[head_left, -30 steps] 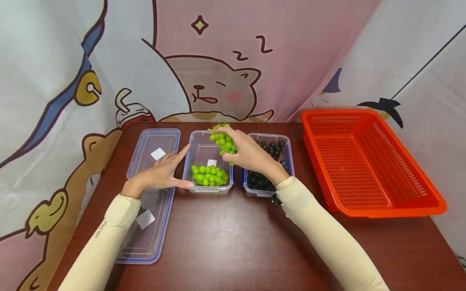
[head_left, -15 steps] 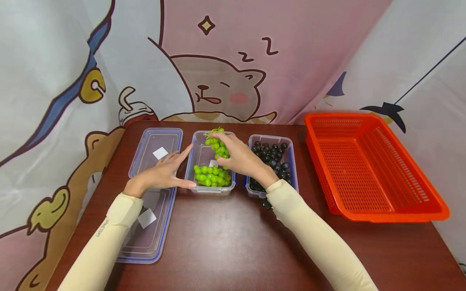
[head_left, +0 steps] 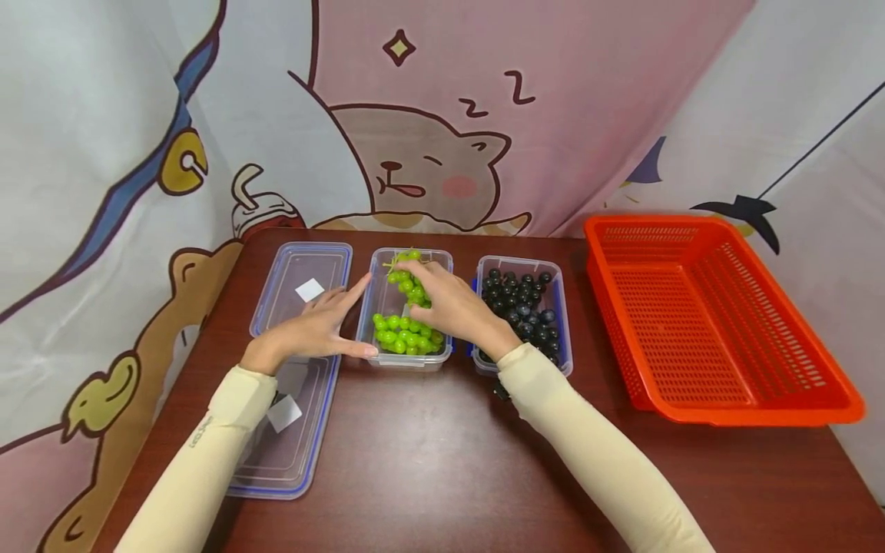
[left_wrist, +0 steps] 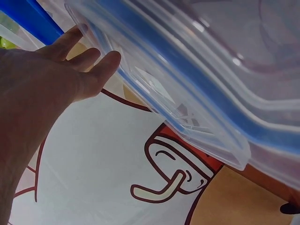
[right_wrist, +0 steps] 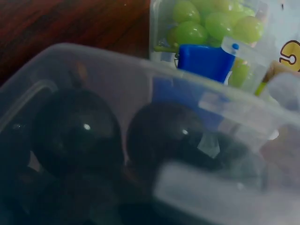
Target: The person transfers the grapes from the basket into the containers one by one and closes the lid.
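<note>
The right hand (head_left: pixel 452 307) pinches a bunch of green grapes (head_left: pixel 408 286) low inside the middle box (head_left: pixel 376 299) near the table's far edge, while the left hand (head_left: pixel 311 330), fingers spread, steadies the box's side. The placing step looks nearly done; next the grip should loosen to let the bunch settle.

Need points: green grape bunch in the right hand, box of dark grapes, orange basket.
green grape bunch (head_left: pixel 408 286), head view, on grapes showing above the right hand's (head_left: pixel 452 311) fingers.
box of dark grapes (head_left: pixel 557 307), head view, on its right wall.
orange basket (head_left: pixel 754 415), head view, on its near rim.
</note>
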The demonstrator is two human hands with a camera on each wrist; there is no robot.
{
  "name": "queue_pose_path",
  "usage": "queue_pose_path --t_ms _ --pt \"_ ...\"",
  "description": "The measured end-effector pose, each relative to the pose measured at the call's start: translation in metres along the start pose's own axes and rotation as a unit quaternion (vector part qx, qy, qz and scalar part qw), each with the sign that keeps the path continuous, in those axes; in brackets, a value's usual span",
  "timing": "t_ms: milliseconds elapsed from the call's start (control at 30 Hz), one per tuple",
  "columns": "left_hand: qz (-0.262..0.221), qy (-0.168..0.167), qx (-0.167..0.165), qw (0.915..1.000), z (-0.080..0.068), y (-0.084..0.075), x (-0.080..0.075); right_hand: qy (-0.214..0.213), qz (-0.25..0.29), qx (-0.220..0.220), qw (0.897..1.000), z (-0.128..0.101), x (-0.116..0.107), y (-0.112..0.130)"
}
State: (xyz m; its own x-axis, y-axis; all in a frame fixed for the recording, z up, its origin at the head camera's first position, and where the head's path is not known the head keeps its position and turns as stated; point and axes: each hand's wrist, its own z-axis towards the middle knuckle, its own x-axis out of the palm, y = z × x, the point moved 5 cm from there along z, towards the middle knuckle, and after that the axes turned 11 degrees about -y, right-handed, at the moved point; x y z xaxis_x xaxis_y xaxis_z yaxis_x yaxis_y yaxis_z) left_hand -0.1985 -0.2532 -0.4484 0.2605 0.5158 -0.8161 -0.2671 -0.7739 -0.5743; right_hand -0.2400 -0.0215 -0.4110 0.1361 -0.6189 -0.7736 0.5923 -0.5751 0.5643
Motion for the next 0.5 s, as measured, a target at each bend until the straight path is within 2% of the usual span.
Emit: queue_pose_path --t_ms 300,500 --pt "0.003 -0.001 -0.001 1.0 0.0 -0.001 -0.001 0.003 -0.061 -0.013 0.998 0.004 0.01 -0.006" --pt "0.004 -0.002 0.006 1.0 0.0 -0.001 0.0 0.021 -0.086 0.012 0.996 0.003 0.011 -0.012"
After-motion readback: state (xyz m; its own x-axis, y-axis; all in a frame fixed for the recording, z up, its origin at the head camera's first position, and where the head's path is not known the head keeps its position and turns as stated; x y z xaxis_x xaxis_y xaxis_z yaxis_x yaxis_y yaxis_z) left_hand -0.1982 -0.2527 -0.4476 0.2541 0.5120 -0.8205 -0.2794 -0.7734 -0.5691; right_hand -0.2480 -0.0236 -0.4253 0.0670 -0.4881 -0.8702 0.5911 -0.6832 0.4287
